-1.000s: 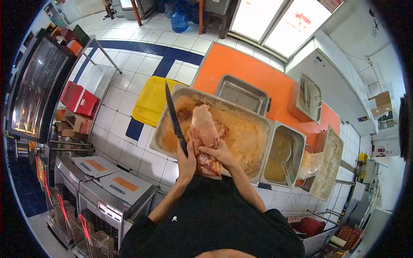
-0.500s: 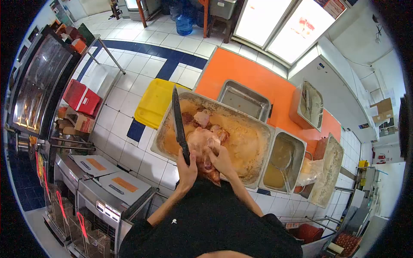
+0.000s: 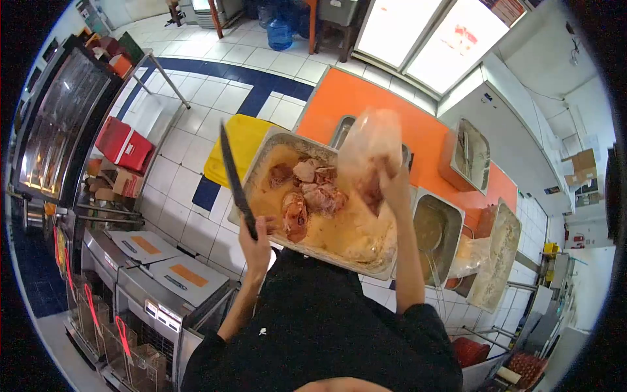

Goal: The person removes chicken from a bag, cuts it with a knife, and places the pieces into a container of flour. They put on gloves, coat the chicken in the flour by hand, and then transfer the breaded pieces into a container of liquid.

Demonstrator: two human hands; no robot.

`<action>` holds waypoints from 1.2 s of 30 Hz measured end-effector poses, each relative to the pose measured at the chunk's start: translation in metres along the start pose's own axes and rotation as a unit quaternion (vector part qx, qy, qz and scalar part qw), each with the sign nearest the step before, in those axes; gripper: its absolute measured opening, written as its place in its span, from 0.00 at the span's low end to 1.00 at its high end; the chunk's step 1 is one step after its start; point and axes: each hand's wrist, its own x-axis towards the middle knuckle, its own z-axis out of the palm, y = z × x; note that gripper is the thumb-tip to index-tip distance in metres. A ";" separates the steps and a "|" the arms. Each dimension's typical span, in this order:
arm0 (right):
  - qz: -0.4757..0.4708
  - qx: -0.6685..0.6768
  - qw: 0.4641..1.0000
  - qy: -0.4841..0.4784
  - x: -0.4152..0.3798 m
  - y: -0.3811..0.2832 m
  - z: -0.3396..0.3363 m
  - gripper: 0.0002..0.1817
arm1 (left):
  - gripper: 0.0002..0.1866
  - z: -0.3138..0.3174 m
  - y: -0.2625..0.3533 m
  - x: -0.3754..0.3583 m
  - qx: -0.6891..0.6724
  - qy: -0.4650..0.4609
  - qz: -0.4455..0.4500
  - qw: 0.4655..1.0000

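My left hand [image 3: 257, 245] is closed round the handle of a large dark knife [image 3: 234, 176], whose blade points up and away over the left rim of a big metal tray [image 3: 392, 261]. Raw meat pieces [image 3: 324, 198] lie in orange-brown liquid in this tray. Above the tray's right part, my right hand [image 3: 394, 189] grips a clear plastic bag [image 3: 369, 140], blurred by motion. Something reddish shows inside the bag's lower end.
A yellow lid [image 3: 225, 153] lies left of the tray. An empty metal pan [image 3: 342, 132] sits behind on the orange table [image 3: 339, 98]. To the right are a pan of liquid with a strainer [image 3: 428, 228] and floury trays [image 3: 496, 261]. Fryers [image 3: 163, 274] stand at left.
My right hand has moved up and right with the bag, off the meat. My left hand and the knife have shifted left. Loose meat pieces now show in the tray.
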 end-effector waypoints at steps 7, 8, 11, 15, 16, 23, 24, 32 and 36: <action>0.013 -0.020 0.993 -0.116 0.092 0.078 -0.006 0.11 | 0.13 -0.038 -0.006 0.014 0.210 -0.057 -0.018 0.976; 0.041 -0.024 0.989 -0.138 0.094 0.091 -0.002 0.12 | 0.13 -0.032 0.003 0.014 0.210 -0.064 -0.012 0.976; -0.028 -0.148 0.972 -0.178 0.095 0.173 0.022 0.13 | 0.16 -0.007 0.015 0.023 0.242 -0.074 0.176 0.951; -0.040 -0.286 0.955 -0.069 0.055 0.193 0.030 0.20 | 0.17 0.018 0.011 0.049 0.332 -0.126 0.261 0.898; -0.062 -0.251 0.966 0.008 0.037 0.175 0.020 0.20 | 0.16 0.025 0.014 0.054 0.346 -0.171 0.227 0.894; 0.190 0.003 0.975 0.120 -0.120 0.087 -0.067 0.09 | 0.22 0.127 0.053 0.135 0.444 -0.423 0.253 0.748; 0.203 0.015 0.968 0.145 -0.144 0.086 -0.070 0.09 | 0.23 0.150 0.058 0.150 0.487 -0.446 0.223 0.717; 0.319 0.030 0.939 0.127 -0.241 0.083 -0.064 0.08 | 0.34 0.281 -0.033 0.281 0.602 -0.541 0.174 0.561; 0.242 -0.066 0.967 0.049 -0.218 0.083 -0.050 0.17 | 0.28 0.289 -0.045 0.260 0.694 -0.480 0.148 0.517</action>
